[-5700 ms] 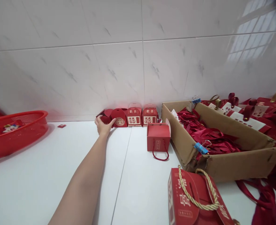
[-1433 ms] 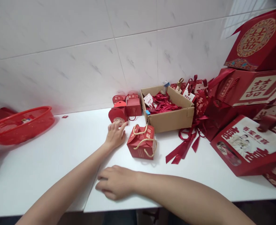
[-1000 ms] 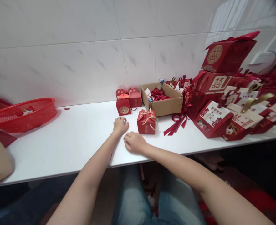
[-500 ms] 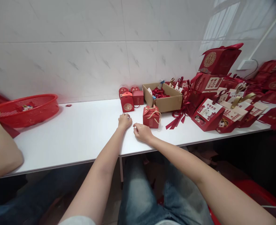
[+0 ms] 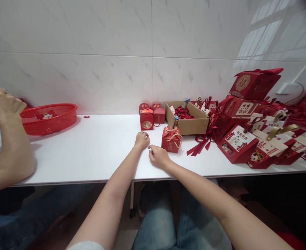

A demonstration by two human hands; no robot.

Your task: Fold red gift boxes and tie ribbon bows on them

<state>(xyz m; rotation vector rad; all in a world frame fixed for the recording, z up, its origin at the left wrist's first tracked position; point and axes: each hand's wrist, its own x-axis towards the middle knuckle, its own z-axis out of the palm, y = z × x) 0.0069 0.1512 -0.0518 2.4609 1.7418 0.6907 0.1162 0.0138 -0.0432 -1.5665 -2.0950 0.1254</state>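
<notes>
On the white table, my left hand rests with its fingers curled in, and I see nothing in it. Close by on the right lies my right hand, its fingers also bent inward with no object showing. A small red gift box with a twisted cord handle stands just beyond and right of my right hand, apart from it. Behind my left hand is another red box with a round gold emblem. Next to it sits a plain-sided red box.
A cardboard box holds red ribbons, some trailing onto the table. Stacked red gift boxes fill the right side. At left are a red plastic basket and a co-worker's arm. A tiled wall rises behind.
The view has shifted, so the table's things appear lower and farther right. The co-worker's forearm at left has come up, its fist beside a red object. My hands stay nearly still.
</notes>
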